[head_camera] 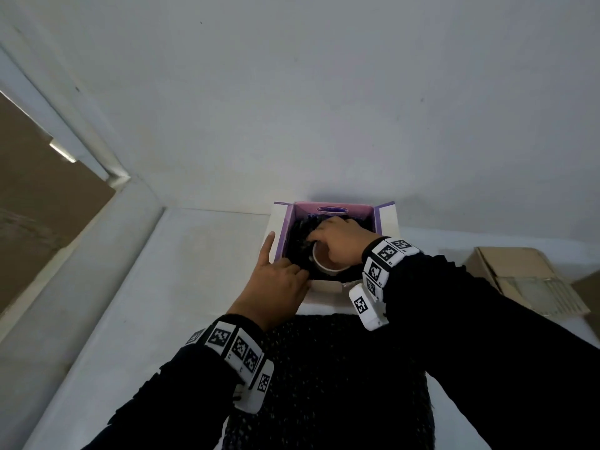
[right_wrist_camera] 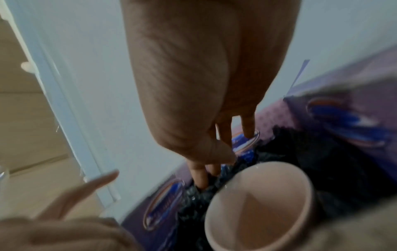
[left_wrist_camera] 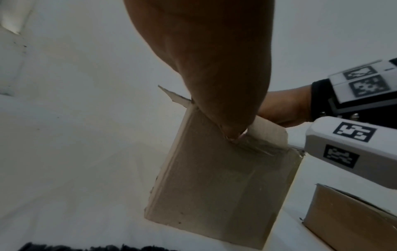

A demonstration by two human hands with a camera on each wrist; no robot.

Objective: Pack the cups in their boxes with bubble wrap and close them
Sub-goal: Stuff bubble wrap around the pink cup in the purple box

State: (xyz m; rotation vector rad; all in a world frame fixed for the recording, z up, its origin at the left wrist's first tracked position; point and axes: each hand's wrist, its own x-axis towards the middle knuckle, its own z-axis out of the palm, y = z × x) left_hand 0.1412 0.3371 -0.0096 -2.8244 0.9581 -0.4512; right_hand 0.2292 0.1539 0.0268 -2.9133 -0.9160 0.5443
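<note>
Cup [head_camera: 328, 259] partly covered by right hand [head_camera: 339, 240], left hand [head_camera: 276, 284] fingertips hidden inside box [head_camera: 386, 219], second carton [head_camera: 526, 280] cut by right edge, box print blurred.

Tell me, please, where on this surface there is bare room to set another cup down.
Free: the white surface left of the open box, toward the wall corner, and the strip between that box and the flat cardboard on the right. Crowded: inside the box, where the cup, dark bubble wrap and both hands sit.
</note>
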